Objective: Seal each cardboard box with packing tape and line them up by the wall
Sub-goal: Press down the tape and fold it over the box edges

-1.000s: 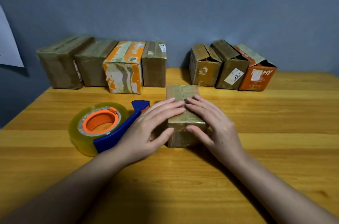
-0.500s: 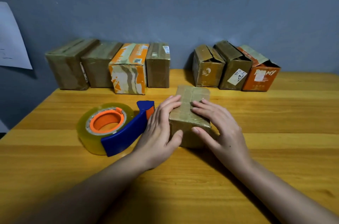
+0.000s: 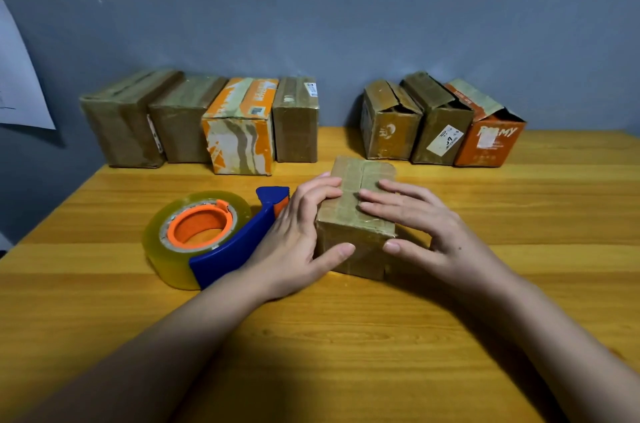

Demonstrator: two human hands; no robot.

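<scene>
A small brown cardboard box (image 3: 360, 177) lies in the middle of the wooden table, its top covered with tape. My left hand (image 3: 298, 235) clasps its left side, fingers on top and thumb on the near face. My right hand (image 3: 426, 232) grips the right side the same way. Just left of my left hand lies a tape dispenser (image 3: 207, 239) with a blue handle, orange core and a clear roll. Several closed boxes (image 3: 239, 125) stand in a row at the wall on the left. Three boxes with loose flaps (image 3: 440, 121) stand at the wall on the right.
The wooden table (image 3: 346, 336) meets a grey wall (image 3: 346, 7) at the back. A gap of bare table lies between the two groups of boxes. A white sheet of paper (image 3: 17, 83) hangs on the wall at the far left.
My fingers have slid from meeting across the box top to its two sides, with both thumbs now on the near face. The box has turned slightly. The view shifted a little.
</scene>
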